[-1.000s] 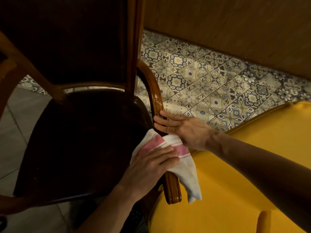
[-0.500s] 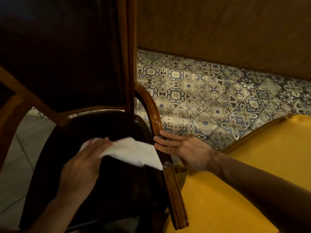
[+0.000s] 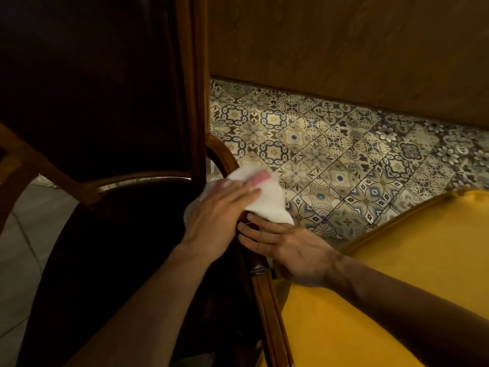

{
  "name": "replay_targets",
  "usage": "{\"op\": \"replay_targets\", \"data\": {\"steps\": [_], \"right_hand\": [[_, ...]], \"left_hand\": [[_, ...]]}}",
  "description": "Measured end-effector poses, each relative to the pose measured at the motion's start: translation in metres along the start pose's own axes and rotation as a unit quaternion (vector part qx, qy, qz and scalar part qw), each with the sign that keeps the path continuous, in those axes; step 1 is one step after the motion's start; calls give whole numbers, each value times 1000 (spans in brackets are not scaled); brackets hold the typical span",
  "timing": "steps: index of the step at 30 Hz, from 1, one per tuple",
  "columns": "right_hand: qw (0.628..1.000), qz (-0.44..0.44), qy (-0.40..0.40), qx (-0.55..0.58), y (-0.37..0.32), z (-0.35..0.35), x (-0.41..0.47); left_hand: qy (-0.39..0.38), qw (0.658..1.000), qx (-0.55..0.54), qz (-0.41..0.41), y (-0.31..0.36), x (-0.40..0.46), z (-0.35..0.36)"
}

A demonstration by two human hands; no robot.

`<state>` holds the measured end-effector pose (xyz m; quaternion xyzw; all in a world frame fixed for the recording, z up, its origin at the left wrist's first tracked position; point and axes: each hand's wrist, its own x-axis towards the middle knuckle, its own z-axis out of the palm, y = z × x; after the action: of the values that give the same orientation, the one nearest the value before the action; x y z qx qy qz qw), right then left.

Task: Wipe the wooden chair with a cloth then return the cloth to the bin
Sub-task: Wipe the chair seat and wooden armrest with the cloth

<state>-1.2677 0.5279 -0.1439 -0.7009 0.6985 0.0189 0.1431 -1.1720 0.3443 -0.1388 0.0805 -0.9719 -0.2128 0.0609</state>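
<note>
A dark wooden chair (image 3: 193, 102) with a tall dark back and dark seat fills the left half of the head view. Its curved right armrest (image 3: 267, 300) runs down the middle. My left hand (image 3: 219, 218) presses a white cloth (image 3: 267, 205) with a pink stripe onto the upper curve of that armrest. My right hand (image 3: 288, 247) grips the armrest just below the cloth, fingers wrapped on the wood. No bin is in view.
A yellow upholstered seat (image 3: 397, 274) with a wooden rim stands close on the right, touching the armrest side. Patterned floor tiles (image 3: 330, 154) stretch behind, ending at a brown wall (image 3: 344, 49). Grey floor (image 3: 21, 234) shows at the left.
My left hand swept the cloth from the lower armrest across the seat, then up onto the upper curve of the right armrest. My right hand stayed on the armrest.
</note>
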Motion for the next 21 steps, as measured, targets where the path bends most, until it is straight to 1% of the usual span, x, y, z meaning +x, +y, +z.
{"op": "replay_targets", "data": {"steps": [1,2,3,9,14,16,18,21], "right_hand": [[1000,1,4,-1,0,1,0],[1000,2,6,3,1,3,0],[1000,2,8,7,1,5,0],[1000,-4,11,26,0,19,0],[998,-12,39,48,3,24,0],[997,-16,44,54,4,25,0],[997,-17,43,64,5,26,0],[996,-18,50,71,8,29,0]], "left_hand": [[-41,999,-18,24,-3,-1,6],[-67,997,-35,33,-7,-3,11],[-75,995,-48,35,-12,-5,14],[-86,994,-38,52,-34,5,22],[-49,998,-38,18,-47,35,22],[-29,1000,-11,5,-58,62,16],[-18,999,50,-1,-70,87,11],[-12,993,116,-5,-77,102,12]]}}
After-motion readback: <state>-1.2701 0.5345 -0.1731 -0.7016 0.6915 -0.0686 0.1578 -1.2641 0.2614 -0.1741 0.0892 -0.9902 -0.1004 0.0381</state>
